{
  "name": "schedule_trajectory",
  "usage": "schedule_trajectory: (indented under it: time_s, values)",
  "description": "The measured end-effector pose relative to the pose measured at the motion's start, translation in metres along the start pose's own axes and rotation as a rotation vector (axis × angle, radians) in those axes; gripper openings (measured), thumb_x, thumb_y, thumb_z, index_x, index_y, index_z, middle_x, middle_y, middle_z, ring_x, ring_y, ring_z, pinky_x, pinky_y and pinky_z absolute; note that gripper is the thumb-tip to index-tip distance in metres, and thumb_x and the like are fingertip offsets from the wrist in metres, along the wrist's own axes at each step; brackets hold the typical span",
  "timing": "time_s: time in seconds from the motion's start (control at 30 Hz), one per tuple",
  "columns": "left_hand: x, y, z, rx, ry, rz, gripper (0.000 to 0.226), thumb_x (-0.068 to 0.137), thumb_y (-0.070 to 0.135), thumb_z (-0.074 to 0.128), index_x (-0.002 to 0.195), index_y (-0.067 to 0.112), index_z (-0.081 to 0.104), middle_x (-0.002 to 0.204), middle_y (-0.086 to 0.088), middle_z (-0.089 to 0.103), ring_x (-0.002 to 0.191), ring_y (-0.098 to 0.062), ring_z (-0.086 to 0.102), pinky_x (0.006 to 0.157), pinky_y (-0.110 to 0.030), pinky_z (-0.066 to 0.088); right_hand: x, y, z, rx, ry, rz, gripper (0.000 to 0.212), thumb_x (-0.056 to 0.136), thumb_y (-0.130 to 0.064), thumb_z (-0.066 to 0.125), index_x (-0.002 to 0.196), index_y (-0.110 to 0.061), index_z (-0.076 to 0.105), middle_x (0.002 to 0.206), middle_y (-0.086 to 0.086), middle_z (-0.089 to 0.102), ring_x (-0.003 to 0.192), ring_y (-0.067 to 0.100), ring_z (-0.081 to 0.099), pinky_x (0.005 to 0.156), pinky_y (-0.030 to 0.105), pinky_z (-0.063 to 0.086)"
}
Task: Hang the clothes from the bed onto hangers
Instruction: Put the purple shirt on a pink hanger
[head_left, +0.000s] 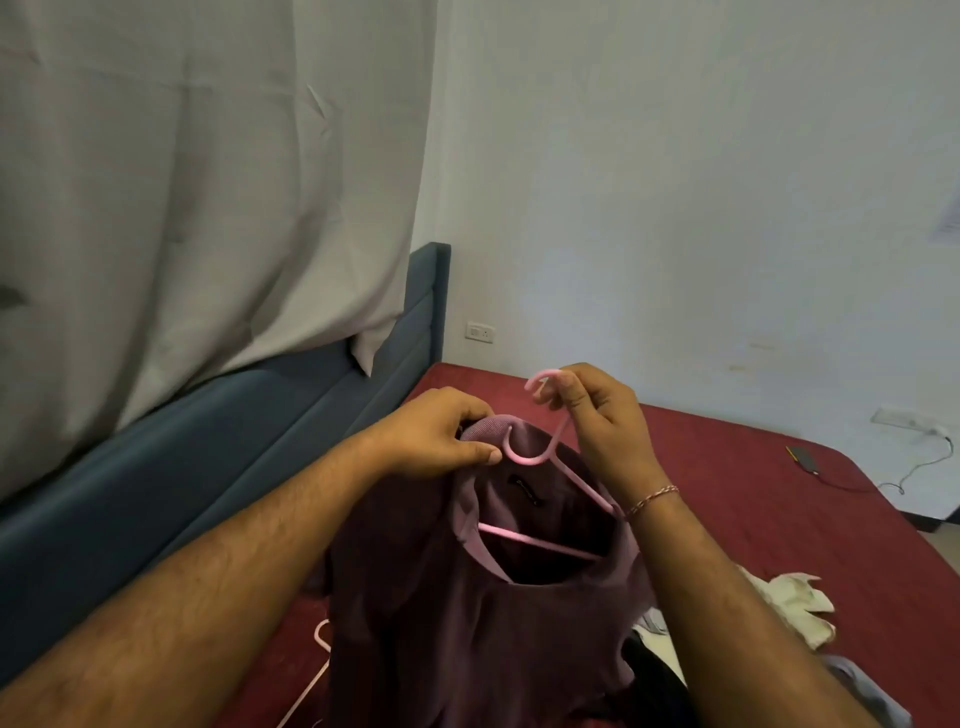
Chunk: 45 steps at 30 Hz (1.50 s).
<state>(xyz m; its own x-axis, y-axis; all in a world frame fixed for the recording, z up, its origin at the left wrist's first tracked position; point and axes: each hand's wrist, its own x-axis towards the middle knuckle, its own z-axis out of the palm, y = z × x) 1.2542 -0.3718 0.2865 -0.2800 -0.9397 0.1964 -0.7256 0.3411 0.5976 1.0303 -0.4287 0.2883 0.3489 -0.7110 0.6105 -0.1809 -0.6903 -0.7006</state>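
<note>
The purple shirt hangs in front of me over the red bed. The pink hanger sits partly inside its neck hole, its long bar slanting down to my right. My left hand pinches the collar. My right hand pinches the hook, above the shirt. I think the left shoulder goes on next. More clothes lie nearby.
</note>
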Motion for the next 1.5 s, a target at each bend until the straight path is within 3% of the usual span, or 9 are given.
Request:
schedule_trajectory:
  time_s: [0.13, 0.27, 0.5, 0.6, 0.77, 1.0, 1.2, 1.37, 1.5]
  values:
    - [-0.013, -0.028, -0.016, -0.057, 0.115, 0.003, 0.009, 0.090, 0.036, 0.077, 0.092, 0.028, 0.074, 0.085, 0.008, 0.073, 0.081, -0.013, 0.070, 0.078, -0.047, 0.058, -0.013, 0.015, -0.014, -0.157, -0.312, 0.138, 0.030, 0.091, -0.035, 0.077, 0.118, -0.029, 0.067, 0.112, -0.012, 0.073, 0.107, 0.007, 0.068, 0.093, 0.026, 0.054]
    - [-0.024, -0.047, -0.044, -0.117, 0.115, 0.005, 0.019, 0.088, 0.043, 0.076, 0.096, 0.026, 0.076, 0.088, 0.003, 0.075, 0.086, -0.023, 0.072, 0.082, -0.053, 0.059, -0.023, 0.027, -0.011, -0.528, -0.404, 0.185, 0.018, 0.087, -0.023, 0.078, 0.081, -0.029, 0.063, 0.074, -0.011, 0.064, 0.072, 0.006, 0.058, 0.069, 0.031, 0.043]
    - [-0.024, -0.045, -0.070, 0.014, 0.134, 0.056, 0.009, 0.091, 0.035, 0.078, 0.093, 0.027, 0.076, 0.084, 0.009, 0.074, 0.083, -0.016, 0.071, 0.077, -0.046, 0.058, -0.027, 0.007, 0.000, -0.115, -0.295, 0.264, 0.022, 0.091, -0.012, 0.077, 0.112, -0.018, 0.078, 0.102, -0.008, 0.078, 0.097, 0.006, 0.071, 0.087, 0.020, 0.055]
    - [-0.033, -0.040, -0.079, 0.054, 0.174, 0.077, 0.007, 0.090, 0.034, 0.078, 0.087, 0.033, 0.072, 0.080, 0.013, 0.072, 0.078, -0.009, 0.067, 0.072, -0.034, 0.052, -0.022, 0.000, 0.004, -0.071, -0.307, 0.257, 0.022, 0.093, -0.013, 0.075, 0.114, -0.017, 0.077, 0.104, -0.004, 0.079, 0.099, 0.008, 0.071, 0.090, 0.024, 0.055]
    - [-0.051, -0.024, -0.095, 0.115, 0.206, 0.037, 0.028, 0.084, 0.045, 0.073, 0.098, 0.021, 0.076, 0.087, 0.004, 0.075, 0.084, -0.022, 0.071, 0.079, -0.050, 0.057, -0.010, -0.020, 0.012, 0.071, -0.300, 0.224, 0.026, 0.097, -0.001, 0.066, 0.121, -0.009, 0.074, 0.109, -0.005, 0.078, 0.105, 0.007, 0.071, 0.090, 0.019, 0.054]
    - [-0.091, 0.003, -0.090, 0.189, 0.335, -0.033, 0.028, 0.084, 0.045, 0.073, 0.093, 0.019, 0.075, 0.080, 0.001, 0.073, 0.078, -0.024, 0.068, 0.072, -0.046, 0.055, 0.002, -0.043, 0.020, 0.379, -0.005, 0.213, 0.029, 0.098, 0.013, 0.050, 0.108, -0.005, 0.070, 0.104, 0.012, 0.078, 0.104, 0.025, 0.075, 0.095, 0.036, 0.059]
    - [-0.161, 0.030, -0.086, 0.116, 0.627, -0.173, 0.052, 0.077, 0.060, 0.067, 0.092, 0.010, 0.073, 0.085, -0.013, 0.072, 0.073, -0.012, 0.058, 0.072, -0.047, 0.055, -0.012, -0.049, 0.000, 0.258, -0.238, -0.009, 0.019, 0.105, -0.009, 0.056, 0.119, -0.008, 0.068, 0.115, 0.004, 0.075, 0.107, 0.017, 0.072, 0.095, 0.030, 0.057]
    - [-0.259, 0.068, -0.099, 0.092, 0.808, -0.291, 0.015, 0.085, 0.044, 0.071, 0.098, 0.038, 0.075, 0.092, 0.016, 0.077, 0.081, 0.003, 0.062, 0.078, -0.028, 0.056, -0.030, -0.063, 0.012, 0.243, -0.421, -0.172, 0.025, 0.105, -0.007, 0.055, 0.109, -0.023, 0.073, 0.101, -0.021, 0.075, 0.095, -0.003, 0.066, 0.086, 0.016, 0.050]
    - [-0.350, 0.118, -0.117, 0.166, 0.878, -0.410, 0.042, 0.082, 0.058, 0.070, 0.104, 0.023, 0.075, 0.095, 0.010, 0.077, 0.085, -0.002, 0.063, 0.080, -0.032, 0.057, -0.040, -0.129, 0.062, 0.434, -0.500, -0.295, 0.020, 0.101, -0.014, 0.061, 0.116, -0.019, 0.074, 0.110, -0.011, 0.077, 0.102, 0.005, 0.069, 0.091, 0.021, 0.052]
